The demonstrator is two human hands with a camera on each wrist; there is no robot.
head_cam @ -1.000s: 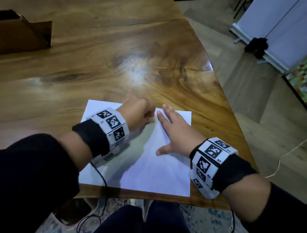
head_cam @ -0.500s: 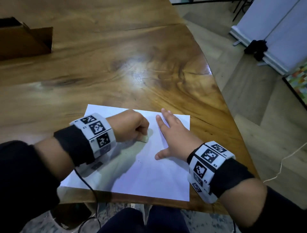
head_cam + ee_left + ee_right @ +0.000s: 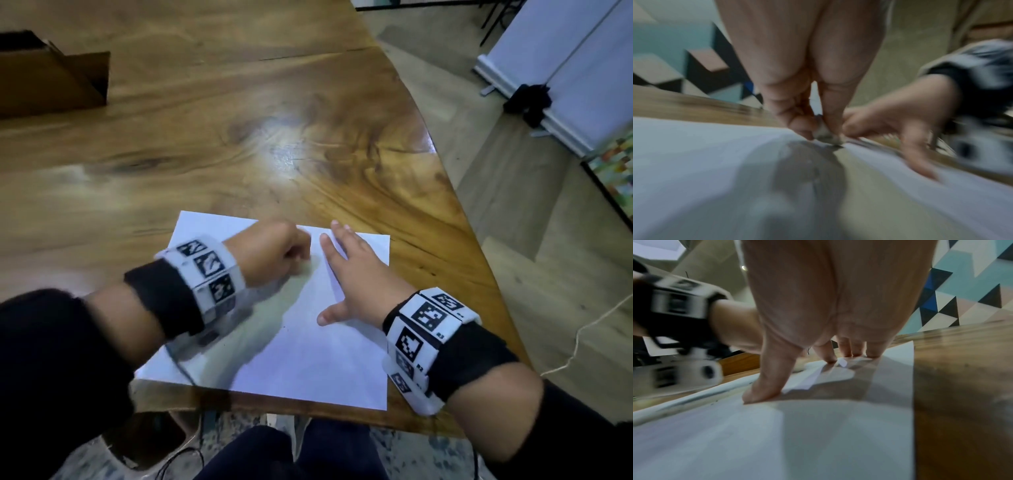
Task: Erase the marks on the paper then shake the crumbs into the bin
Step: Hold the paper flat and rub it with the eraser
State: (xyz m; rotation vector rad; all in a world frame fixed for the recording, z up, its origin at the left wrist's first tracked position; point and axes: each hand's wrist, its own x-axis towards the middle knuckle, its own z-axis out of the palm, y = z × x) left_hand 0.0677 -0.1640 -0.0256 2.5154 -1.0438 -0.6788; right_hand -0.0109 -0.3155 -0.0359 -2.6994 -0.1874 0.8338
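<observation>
A white sheet of paper [image 3: 308,359] lies at the near edge of the wooden table [image 3: 205,144]. My left hand [image 3: 277,253] is curled over its far part and pinches a small whitish eraser [image 3: 826,134] with its tip pressed on the paper [image 3: 694,154]. The head view hides the eraser under the fist. My right hand [image 3: 356,277] lies flat on the sheet just right of the left, fingers straight and spread, thumb out to the side. In the right wrist view the fingertips [image 3: 828,356] and thumb press the paper [image 3: 838,426]. A few dark specks [image 3: 285,328] sit near mid-sheet.
A brown cardboard box [image 3: 51,78] stands at the far left of the table. The table's right edge [image 3: 442,178] drops to a wooden floor with a white cable [image 3: 582,342]. A dark bin-like shape [image 3: 150,438] shows under the near table edge by my knees.
My left hand has gone back and forth over the far part of the sheet and now blurs with motion, further up than half a second ago. The right hand stays flat on the paper.
</observation>
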